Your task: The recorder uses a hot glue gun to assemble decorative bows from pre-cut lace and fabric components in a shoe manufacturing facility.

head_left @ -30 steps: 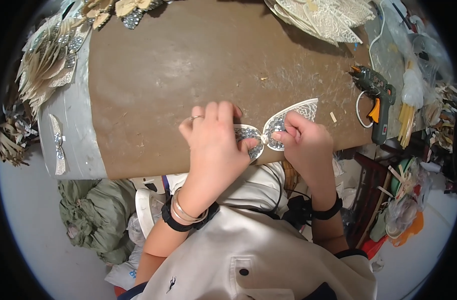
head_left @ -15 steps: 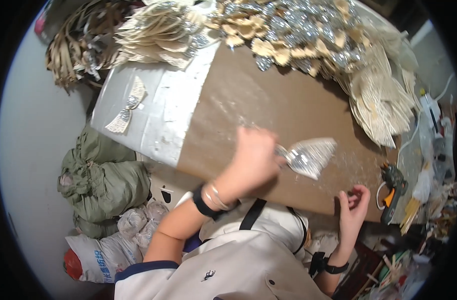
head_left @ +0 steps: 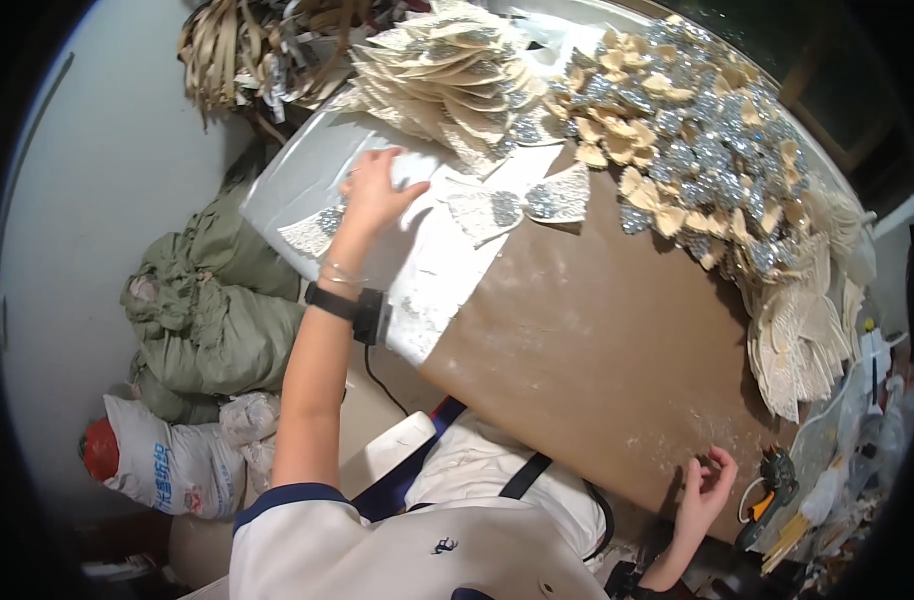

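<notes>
My left hand (head_left: pixel 377 190) is stretched over the left part of the table, thumb and fingers apart, with nothing visible in it. Partly hidden beneath it lies a cream bow with silver glitter (head_left: pixel 312 232); whether my fingers touch it I cannot tell. To its right, a second cream-and-silver bow (head_left: pixel 567 195) rests across the white strip and the brown sheet. My right hand (head_left: pixel 707 488) is at the table's near right edge, fingers loosely curled and apart, holding nothing. Closest to it is a hot glue gun (head_left: pixel 772 500) with an orange trigger.
A stack of cream bow pieces (head_left: pixel 437 85) and a heap of small glittery bows (head_left: pixel 717 130) line the far side. More cream pieces (head_left: pixel 797 345) hang at the right. Brown sheeting (head_left: pixel 577 350) covers much of the table. Green sacks (head_left: pixel 217 310) stand at the left.
My left hand has let go of the bow it held, which now lies on the table, and has moved left to the other bow. The view has shifted. My right hand stays by the edge.
</notes>
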The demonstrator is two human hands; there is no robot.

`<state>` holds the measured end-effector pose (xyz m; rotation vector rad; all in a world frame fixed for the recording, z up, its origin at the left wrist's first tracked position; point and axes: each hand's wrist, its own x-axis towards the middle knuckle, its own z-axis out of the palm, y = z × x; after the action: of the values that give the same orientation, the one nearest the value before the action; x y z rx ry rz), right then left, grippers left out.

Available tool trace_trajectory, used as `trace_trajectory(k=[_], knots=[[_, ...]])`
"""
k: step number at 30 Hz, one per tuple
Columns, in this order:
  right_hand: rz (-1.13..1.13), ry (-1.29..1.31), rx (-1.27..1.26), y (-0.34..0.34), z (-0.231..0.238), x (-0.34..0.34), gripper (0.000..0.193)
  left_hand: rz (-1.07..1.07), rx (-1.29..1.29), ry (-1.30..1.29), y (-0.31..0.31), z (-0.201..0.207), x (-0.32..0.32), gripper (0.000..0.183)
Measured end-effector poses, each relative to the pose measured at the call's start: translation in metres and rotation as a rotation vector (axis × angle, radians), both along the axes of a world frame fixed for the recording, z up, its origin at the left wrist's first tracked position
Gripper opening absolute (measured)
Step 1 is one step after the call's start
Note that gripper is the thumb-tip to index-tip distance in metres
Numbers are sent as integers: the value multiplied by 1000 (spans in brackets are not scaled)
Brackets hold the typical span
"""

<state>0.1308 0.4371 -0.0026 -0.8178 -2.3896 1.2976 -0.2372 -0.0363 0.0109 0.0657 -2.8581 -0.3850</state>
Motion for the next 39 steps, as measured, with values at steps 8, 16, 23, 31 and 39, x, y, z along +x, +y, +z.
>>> trace_trajectory(k=[8,16,23,31,39], knots=[[56,6,-29,-1,2,-15,24,106,94,-161,-109,-15,31,69],[105,39,50,-10,8,-16,19,-73,100,-51,-113,-8,65,47],[74,25,61,7,12,-2,17,-185,209,45,-20,51,87,40],[24,20,108,33,45,5,14,-594,142,-105,112,9,32,46],[-549,-157,832,124,71,70,20,-1119,132,58,299,107,109,39]])
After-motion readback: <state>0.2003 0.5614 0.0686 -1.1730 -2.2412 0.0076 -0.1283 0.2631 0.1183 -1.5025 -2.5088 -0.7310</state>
